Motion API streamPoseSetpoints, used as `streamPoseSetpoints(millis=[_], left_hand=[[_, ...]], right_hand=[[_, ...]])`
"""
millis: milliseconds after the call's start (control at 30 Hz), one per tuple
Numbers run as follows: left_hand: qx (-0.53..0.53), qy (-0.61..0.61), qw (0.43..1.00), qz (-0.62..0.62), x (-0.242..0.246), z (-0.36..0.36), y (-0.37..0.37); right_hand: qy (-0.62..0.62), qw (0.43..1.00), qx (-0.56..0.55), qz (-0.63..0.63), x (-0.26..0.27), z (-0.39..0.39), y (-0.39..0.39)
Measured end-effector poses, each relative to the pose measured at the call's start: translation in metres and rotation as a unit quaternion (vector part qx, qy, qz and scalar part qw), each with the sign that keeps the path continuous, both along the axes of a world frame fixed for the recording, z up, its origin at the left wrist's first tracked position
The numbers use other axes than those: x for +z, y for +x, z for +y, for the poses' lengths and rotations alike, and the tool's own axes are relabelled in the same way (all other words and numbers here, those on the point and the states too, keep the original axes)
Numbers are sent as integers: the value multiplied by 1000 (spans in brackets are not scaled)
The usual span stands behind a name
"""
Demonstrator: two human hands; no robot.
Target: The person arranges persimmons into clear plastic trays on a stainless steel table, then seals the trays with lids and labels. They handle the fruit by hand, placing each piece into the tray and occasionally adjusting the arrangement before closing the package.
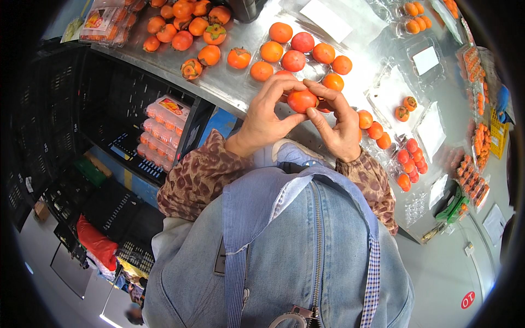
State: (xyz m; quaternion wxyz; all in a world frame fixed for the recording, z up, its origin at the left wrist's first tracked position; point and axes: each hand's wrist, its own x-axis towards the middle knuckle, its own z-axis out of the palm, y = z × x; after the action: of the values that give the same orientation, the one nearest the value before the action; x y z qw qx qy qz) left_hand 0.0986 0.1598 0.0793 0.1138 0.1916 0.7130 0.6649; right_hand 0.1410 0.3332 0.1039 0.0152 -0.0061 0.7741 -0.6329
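Note:
My left hand and my right hand hold one orange-red persimmon between their fingertips, over the near edge of a metal table. Just beyond the hands, several persimmons sit in rows in a clear plastic tray, with part of it hidden by the fingers. Loose persimmons, some with their green-brown calyx up, lie in a heap to the left. White paper sheets lie on plastic beyond the tray.
Packed clear boxes of fruit stand stacked in a black crate at the left. A dark container is at the table's far side. To the right are small red-orange fruits, more paper sheets and a green basket.

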Motion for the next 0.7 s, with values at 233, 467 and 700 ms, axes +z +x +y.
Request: streamPoseSetpoints(millis=[233, 467, 700], left_hand=[[-9, 93, 993, -77, -5, 1, 3], [27, -56, 994, 85, 1, -1, 3], [-14, -97, 974, 206, 4, -1, -3]], right_hand=[[-24, 999, 29, -17, 0, 7, 0], [-45, 998, -3, -47, -3, 3, -1], [-47, 996, 24, -76, -5, 2, -1]])
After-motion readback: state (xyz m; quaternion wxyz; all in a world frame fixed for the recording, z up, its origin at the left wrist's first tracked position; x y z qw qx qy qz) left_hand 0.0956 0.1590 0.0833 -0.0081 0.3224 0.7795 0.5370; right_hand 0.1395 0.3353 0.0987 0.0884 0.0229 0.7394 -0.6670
